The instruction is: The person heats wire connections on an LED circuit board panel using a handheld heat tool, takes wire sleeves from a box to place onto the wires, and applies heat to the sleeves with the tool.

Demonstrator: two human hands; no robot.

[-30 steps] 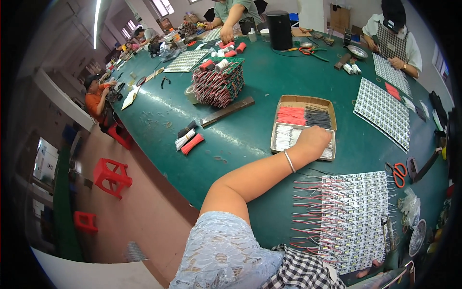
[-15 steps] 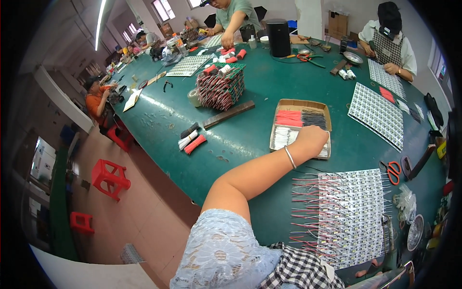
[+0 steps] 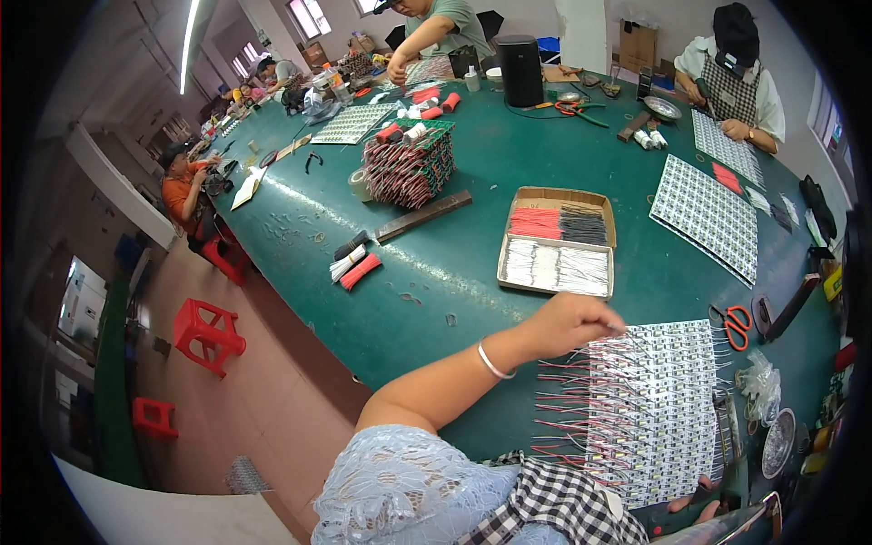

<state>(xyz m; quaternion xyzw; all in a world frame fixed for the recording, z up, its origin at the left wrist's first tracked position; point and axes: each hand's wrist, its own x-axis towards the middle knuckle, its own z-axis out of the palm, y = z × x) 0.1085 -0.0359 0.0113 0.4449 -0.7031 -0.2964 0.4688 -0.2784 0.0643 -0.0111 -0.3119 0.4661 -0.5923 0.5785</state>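
Observation:
My left hand [image 3: 574, 325], with a white bangle on the wrist, is over the top left corner of a sheet of small white circuit boards [image 3: 656, 409]. Its thumb and forefinger are pinched together; what they hold is too small to make out. Red, white and dark wires [image 3: 568, 400] stick out from the sheet's left side. Only fingers of my right hand [image 3: 698, 505] show, curled at the sheet's lower right corner by a dark thing I cannot make out. Just beyond my left hand lies a cardboard box [image 3: 607, 216] of red, black and white wires.
Orange-handled scissors [image 3: 738, 327], a clear plastic bag [image 3: 761, 386] and a metal dish [image 3: 778, 443] lie right of the sheet. Further off are a wired board stack [image 3: 411, 165], a dark bar [image 3: 423, 216], wire bundles [image 3: 360, 271] and another board sheet [image 3: 708, 218]. Other people work around the green table [image 3: 472, 254].
My left hand has come back from the wire box to the top edge of the board sheet. More of my right hand's fingers show. The person across has shifted their arm left.

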